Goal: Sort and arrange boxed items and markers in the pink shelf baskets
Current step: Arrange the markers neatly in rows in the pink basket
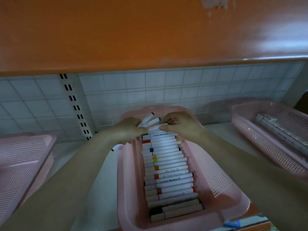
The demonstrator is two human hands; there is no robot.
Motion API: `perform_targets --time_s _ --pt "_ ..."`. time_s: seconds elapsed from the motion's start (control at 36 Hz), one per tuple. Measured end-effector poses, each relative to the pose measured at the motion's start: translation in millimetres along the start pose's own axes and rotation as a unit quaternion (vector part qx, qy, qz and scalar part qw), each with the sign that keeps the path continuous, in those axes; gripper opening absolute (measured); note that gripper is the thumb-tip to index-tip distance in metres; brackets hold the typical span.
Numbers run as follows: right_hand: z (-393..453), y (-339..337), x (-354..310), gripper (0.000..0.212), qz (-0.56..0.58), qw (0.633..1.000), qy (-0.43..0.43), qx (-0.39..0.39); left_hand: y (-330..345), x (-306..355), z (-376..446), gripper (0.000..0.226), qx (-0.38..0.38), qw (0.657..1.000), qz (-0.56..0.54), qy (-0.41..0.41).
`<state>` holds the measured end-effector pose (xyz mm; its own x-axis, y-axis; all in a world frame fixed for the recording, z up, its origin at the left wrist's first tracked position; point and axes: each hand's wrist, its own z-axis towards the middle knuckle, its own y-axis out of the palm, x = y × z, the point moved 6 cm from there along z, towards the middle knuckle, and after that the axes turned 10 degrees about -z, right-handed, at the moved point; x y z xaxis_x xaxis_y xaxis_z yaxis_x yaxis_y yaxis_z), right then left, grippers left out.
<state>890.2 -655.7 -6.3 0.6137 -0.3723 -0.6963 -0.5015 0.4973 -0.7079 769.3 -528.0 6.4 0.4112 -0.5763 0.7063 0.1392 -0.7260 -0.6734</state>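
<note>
A pink mesh basket (211,172) stands in the middle of the shelf, holding a long row of white markers (166,164) with coloured bands, laid crosswise. My left hand (128,129) grips two or three white markers (150,120) whose capped tips stick up over the basket's far end. My right hand (180,124) pinches the right end of one white marker (156,127) lying across the top of the row. The left hand's fingertips touch that marker's left end.
A second pink basket (266,144) with a row of grey-white boxed items (281,132) stands at the right. A third pink basket (25,157) sits at the left. An orange shelf (150,39) hangs overhead; a tiled back wall and slotted upright (75,104) are behind.
</note>
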Motion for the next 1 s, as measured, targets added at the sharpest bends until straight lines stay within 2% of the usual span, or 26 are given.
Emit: perform_targets --time_s 0.11,0.22,0.33,0.42,0.58,0.67,0.86,1.0 --pt "0 12 -6 0.021 -0.105 0.993 -0.033 -0.041 -2 0 1 0.029 0.009 1.0 -0.017 0.004" --pt "1 22 -10 0.022 -0.188 0.978 -0.073 -0.05 -3 -1 3 0.023 0.024 0.998 -0.05 -0.002" --pt "4 14 2 0.027 -0.352 0.931 -0.091 -0.022 -17 -13 3 0.013 0.085 0.993 -0.086 -0.005" --pt "9 13 15 0.029 -0.416 0.906 -0.077 -0.016 -26 -20 0 0.013 0.105 0.991 -0.085 -0.007" --pt "22 26 21 0.031 -0.474 0.876 -0.093 0.0 -32 -22 -5 0.024 0.118 0.992 -0.053 0.001" --pt "27 32 24 0.034 -0.493 0.864 -0.106 0.006 -34 -24 -6 0.022 0.121 0.991 -0.06 -0.003" --pt "29 38 26 0.024 -0.478 0.869 -0.129 0.026 -31 -29 -4 0.012 0.106 0.992 -0.065 -0.03" --pt "32 38 21 0.021 -0.453 0.883 -0.117 0.02 -26 -23 -6 0.016 0.075 0.996 -0.045 -0.003"
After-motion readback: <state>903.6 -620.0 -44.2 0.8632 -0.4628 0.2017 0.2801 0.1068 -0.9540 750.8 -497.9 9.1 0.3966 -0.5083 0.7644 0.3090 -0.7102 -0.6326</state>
